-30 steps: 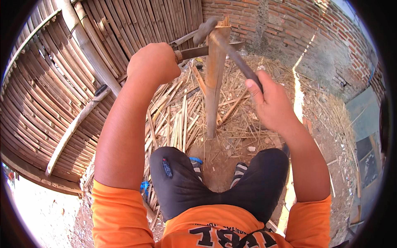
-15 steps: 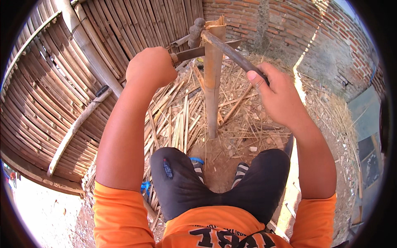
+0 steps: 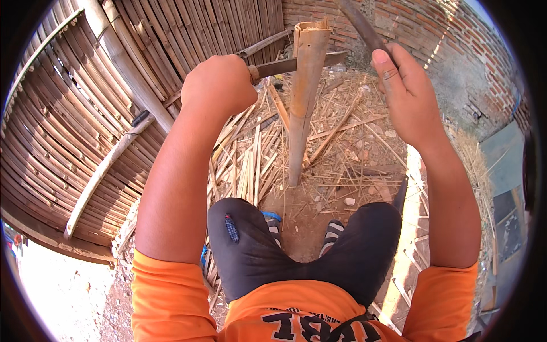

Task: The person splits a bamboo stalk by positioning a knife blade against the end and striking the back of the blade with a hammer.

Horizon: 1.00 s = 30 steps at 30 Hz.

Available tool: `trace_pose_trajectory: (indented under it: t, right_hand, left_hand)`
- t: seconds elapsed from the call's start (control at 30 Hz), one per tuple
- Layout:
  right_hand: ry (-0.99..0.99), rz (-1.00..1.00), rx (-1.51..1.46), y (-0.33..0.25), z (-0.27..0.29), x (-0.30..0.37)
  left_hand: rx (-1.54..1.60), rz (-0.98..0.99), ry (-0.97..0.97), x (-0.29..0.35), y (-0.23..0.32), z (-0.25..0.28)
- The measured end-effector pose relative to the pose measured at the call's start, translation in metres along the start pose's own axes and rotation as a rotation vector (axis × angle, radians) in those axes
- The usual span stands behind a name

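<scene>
My left hand (image 3: 219, 85) is closed round the wooden handle of a machete (image 3: 277, 66). Its dark blade runs across an upright bamboo pole (image 3: 307, 97), hidden by the near wall, and its tip comes out on the right side. The pole's top is rough and splintered, and its foot rests on the ground in front of my knees. My right hand (image 3: 407, 97) grips the dark handle of a hammer (image 3: 363, 27), raised to the right of the pole. The hammer's head lies outside the picture.
Split bamboo strips (image 3: 250, 162) litter the ground around the pole. A bamboo slat wall (image 3: 62, 148) stands on the left, a brick wall (image 3: 421, 34) behind and to the right. Grey sheets (image 3: 504, 162) lean at the far right. My sandalled feet (image 3: 331, 235) flank the pole's foot.
The hammer has risen away from the pole, up and to the right, its head leaving the picture. The machete and pole top appear further right, with the blade a little lower on the pole.
</scene>
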State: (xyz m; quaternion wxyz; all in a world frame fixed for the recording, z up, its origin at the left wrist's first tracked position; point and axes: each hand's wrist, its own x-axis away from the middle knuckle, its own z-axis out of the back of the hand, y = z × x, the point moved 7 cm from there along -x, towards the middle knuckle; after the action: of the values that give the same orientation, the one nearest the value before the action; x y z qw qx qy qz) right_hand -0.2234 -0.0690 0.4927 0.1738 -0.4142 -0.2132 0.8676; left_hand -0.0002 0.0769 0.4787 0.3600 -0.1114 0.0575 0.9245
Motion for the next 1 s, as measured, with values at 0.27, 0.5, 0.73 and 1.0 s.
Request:
trace_pose_trajectory:
  t: [0.27,0.5,0.73,1.0]
  right_hand:
    - [-0.229,-0.152,0.004,0.025,-0.031,0.026]
    - [0.005,-0.009,-0.099,0.019,-0.020,0.019]
    - [-0.075,-0.021,0.011,0.004,-0.008,0.007]
    - [-0.185,-0.048,0.040,0.024,-0.041,0.041]
  left_hand:
    - [0.008,0.005,0.066,-0.006,-0.010,-0.004]
    - [0.035,0.014,0.016,-0.008,-0.008,-0.007]
    - [0.026,0.022,0.009,-0.008,-0.011,-0.009]
    - [0.025,0.022,-0.042,-0.003,-0.005,-0.009]
